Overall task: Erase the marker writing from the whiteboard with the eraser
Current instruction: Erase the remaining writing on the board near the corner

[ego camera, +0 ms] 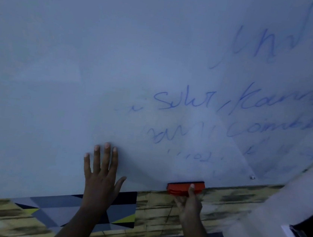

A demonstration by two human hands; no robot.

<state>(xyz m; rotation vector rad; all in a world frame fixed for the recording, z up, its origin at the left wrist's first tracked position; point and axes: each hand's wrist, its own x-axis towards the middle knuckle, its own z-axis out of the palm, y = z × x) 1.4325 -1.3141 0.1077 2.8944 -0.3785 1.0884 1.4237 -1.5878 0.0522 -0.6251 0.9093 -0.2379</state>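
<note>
the right hand grips the red eraser at the whiteboard's bottom edge, at five o'clock; blue writing lies at two o'clock. the left hand presses flat, fingers spread.

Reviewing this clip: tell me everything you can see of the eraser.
The eraser is a small oblong block with an orange-red, plastic-looking body and a dark strip along its top edge. It lies level at the whiteboard's bottom edge, below the blue marker writing. The right hand grips it from below, one finger over its front. Its wiping face is hidden.
</note>
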